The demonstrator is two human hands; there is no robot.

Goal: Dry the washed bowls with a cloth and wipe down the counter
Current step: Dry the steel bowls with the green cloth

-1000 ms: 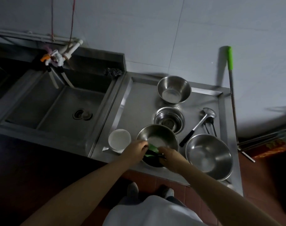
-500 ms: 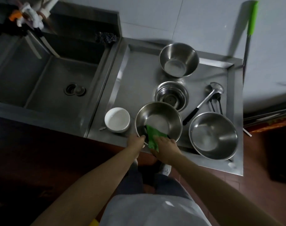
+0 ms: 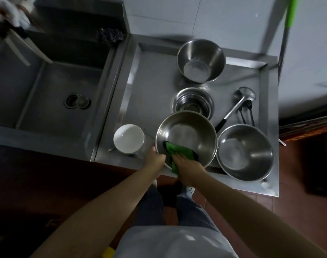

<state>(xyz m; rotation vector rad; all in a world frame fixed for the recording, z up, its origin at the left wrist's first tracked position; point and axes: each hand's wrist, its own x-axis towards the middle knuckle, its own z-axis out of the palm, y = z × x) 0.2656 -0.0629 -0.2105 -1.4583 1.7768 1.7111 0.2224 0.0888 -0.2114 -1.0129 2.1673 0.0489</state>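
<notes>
— How many bowls are on the steel counter (image 3: 144, 94)?

— Five that I can count separately. Largest first: the big steel bowl (image 3: 245, 153) at the right front; the steel bowl being wiped (image 3: 186, 133), tilted at the counter's front edge; the deep steel bowl (image 3: 201, 60) at the back; a nested stack of small steel bowls (image 3: 192, 103) between them, number unclear; one white bowl (image 3: 128, 138) on the left.

— And the hands?

— The left hand (image 3: 156, 161) curls its fingers over the wiped bowl's near rim. The right hand (image 3: 186, 164) presses one green cloth (image 3: 179, 151) against the inside wall, fingers fairly straight.

— Utensils?

— One ladle (image 3: 237, 103), with some dark-handled pieces just beside it.
</notes>
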